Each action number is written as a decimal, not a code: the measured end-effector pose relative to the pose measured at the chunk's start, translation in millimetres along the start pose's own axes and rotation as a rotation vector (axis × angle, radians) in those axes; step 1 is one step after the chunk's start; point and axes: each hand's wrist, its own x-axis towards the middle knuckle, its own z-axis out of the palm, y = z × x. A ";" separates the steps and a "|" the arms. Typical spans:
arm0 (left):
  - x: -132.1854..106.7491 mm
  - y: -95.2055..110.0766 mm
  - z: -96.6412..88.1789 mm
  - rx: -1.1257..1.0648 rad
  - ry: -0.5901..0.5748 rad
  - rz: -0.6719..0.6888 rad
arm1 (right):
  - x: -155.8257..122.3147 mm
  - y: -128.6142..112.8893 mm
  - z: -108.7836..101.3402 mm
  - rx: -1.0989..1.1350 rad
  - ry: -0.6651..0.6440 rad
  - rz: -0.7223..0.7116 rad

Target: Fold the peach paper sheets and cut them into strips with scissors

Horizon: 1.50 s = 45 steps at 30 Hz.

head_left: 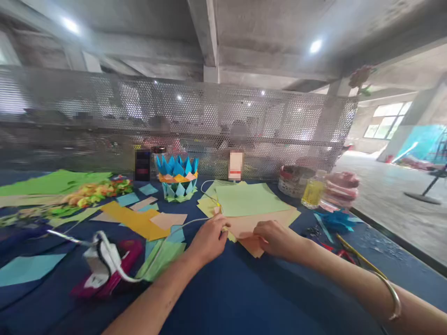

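Observation:
A stack of coloured paper lies in front of me, with a pale green sheet on top and a peach sheet sticking out at the near side. At the stack's near left corner is my left hand, its fingers curled and closed on the paper edge. My right hand pinches the near right edge of the peach paper, where an orange-brown corner shows below. Its fingertips are partly hidden. A white cable runs up to the stack beside my left hand.
Left of the stack stands a blue folded-paper crown-like piece, near loose yellow sheets. A white device rests on a magenta object. To the right are a bottle of yellow liquid, pink material and a yellow stick. A perforated metal screen stands behind.

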 end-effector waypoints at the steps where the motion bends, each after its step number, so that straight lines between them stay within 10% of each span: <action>1: 0.0 0.0 0.0 -0.009 0.001 0.002 | -1.1 2.1 -0.8 0.006 -0.011 0.001; 11: 2.2 -0.8 -1.2 0.019 0.051 0.036 | -11.3 0.7 -2.9 0.145 0.244 0.085; 27: 0.7 -4.3 -4.1 0.242 0.006 -0.073 | -21.9 -1.2 5.6 0.239 0.128 -0.008; 40: 7.7 -24.0 0.7 0.032 0.227 -0.140 | -17.4 12.4 23.8 0.110 0.447 -0.111; 45: 7.3 -33.7 2.3 0.142 0.217 -0.202 | -18.7 8.2 23.6 0.111 0.379 -0.044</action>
